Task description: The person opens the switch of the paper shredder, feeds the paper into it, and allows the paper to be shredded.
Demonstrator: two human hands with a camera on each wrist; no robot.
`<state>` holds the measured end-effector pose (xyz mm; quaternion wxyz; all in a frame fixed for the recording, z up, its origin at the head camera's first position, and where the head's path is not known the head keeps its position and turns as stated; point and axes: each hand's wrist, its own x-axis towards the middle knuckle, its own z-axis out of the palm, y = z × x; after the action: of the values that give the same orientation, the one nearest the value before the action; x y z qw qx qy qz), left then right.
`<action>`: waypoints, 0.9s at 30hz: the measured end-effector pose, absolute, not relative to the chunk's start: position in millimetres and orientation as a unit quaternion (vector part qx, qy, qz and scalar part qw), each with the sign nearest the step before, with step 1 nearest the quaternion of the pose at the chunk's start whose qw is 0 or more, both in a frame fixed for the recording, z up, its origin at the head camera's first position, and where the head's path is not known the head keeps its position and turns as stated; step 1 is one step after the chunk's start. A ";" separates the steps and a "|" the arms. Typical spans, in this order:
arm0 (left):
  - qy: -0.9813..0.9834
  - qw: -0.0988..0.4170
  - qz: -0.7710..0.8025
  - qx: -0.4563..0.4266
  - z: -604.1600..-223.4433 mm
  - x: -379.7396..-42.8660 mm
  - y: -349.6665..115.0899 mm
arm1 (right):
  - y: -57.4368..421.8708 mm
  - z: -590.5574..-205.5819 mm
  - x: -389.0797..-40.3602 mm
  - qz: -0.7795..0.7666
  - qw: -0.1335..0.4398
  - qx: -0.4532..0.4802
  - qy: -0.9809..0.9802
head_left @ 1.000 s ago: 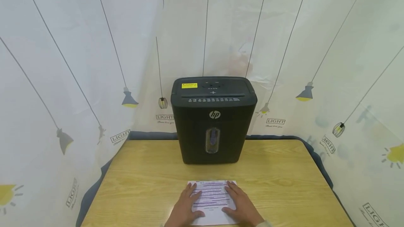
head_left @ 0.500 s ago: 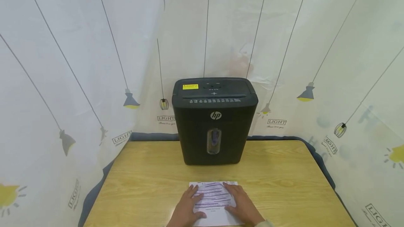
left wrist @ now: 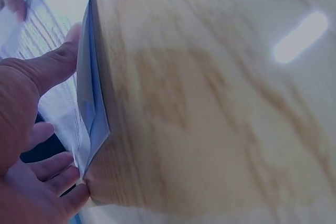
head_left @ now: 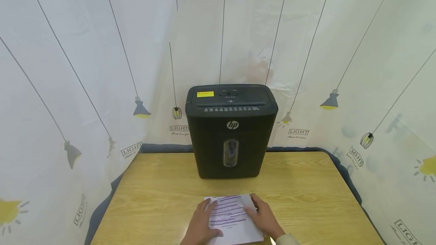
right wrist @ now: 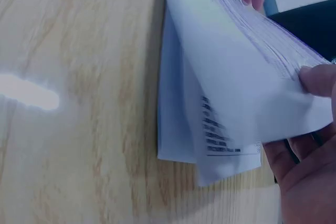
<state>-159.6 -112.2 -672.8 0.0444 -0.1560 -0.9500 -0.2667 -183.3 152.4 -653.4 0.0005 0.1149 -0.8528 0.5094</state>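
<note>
A small stack of paper sheets (head_left: 238, 233) with printed text and purple lines lies near the front of the table. In the right wrist view, my right hand (right wrist: 310, 182) pinches the top sheet (right wrist: 226, 98), thumb above and fingers beneath. That sheet bends up, and a printed page (right wrist: 223, 132) shows under it. My left hand (head_left: 201, 222) rests at the stack's left side, its thumb (left wrist: 55, 64) on the top sheet and its other fingers by the paper's edge. Behind the paper stands a black HP paper shredder (head_left: 212, 146), its slot across the top.
The wooden table (head_left: 153, 188) extends to both sides of the paper. A pale curtain (head_left: 306, 29) printed with hanging lamps surrounds its back and sides. The shredder has a clear window (head_left: 230, 153) in its front and a yellow label (head_left: 205, 94) on top.
My right hand has shifted from lying on the paper to gripping its right edge, lifting the top sheet there. My left hand has stayed at the left side.
</note>
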 end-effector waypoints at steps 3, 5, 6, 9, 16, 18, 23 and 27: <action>-0.946 0.049 -0.291 -0.136 -674.1 -161.1 -113.5 | 154.7 -650.5 -182.3 0.522 -0.004 0.105 -0.847; -0.939 0.051 -0.318 -0.119 -675.5 -161.9 -115.2 | 156.0 -648.8 -181.6 0.536 -0.023 0.099 -0.838; -0.935 0.053 -0.332 -0.111 -676.0 -162.7 -116.1 | 156.5 -648.3 -181.3 0.543 -0.029 0.098 -0.833; -0.926 0.066 -0.361 -0.090 -675.1 -164.6 -119.2 | 158.2 -649.8 -181.1 0.562 -0.044 0.092 -0.821; -0.898 0.070 -0.427 -0.073 -665.8 -167.0 -130.3 | 163.8 -651.0 -179.0 0.549 -0.049 0.066 -0.832; -0.887 0.062 -0.452 -0.077 -666.1 -169.2 -133.1 | 165.7 -649.8 -178.0 0.544 -0.050 0.056 -0.836; -0.857 0.046 -0.509 -0.060 -668.1 -172.9 -136.6 | 170.0 -647.2 -179.2 0.539 -0.058 0.036 -0.840; -0.838 0.019 -0.545 -0.025 -664.4 -174.4 -136.7 | 172.6 -645.2 -182.0 0.535 -0.055 0.022 -0.843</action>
<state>-174.4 -136.7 -664.4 0.0194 -0.0253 -0.8377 -0.5451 -182.0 172.6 -645.2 -0.0550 0.0216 -0.8430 0.5347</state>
